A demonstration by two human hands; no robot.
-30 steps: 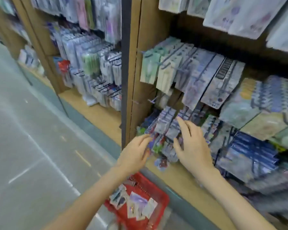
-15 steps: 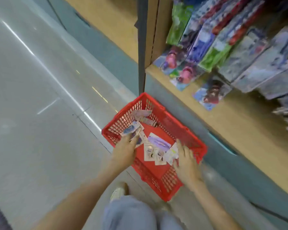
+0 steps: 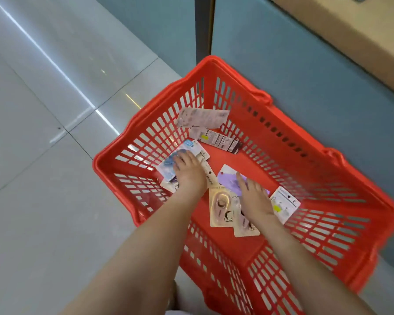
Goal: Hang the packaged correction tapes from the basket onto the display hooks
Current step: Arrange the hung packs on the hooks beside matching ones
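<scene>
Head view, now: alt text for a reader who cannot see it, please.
A person reaches into a red basket on the floor: the left hand touches a blue pack, and the right hand is spread over a purple pack. More packs lie scattered inside.

Vs 1 s ago: both grips off the display hooks, now down inside basket (image 3: 271, 123). Vs 0.5 s ago: left grip (image 3: 189, 172) further in, fingers bent onto blue pack (image 3: 168, 165) by basket's left wall; hold unclear. Right grip (image 3: 254, 198) moved from near basket's right wall to its middle, fingers straight over purple pack (image 3: 228, 180). Cam dropped closer: hanging stock out of frame, basket fills view.
</scene>
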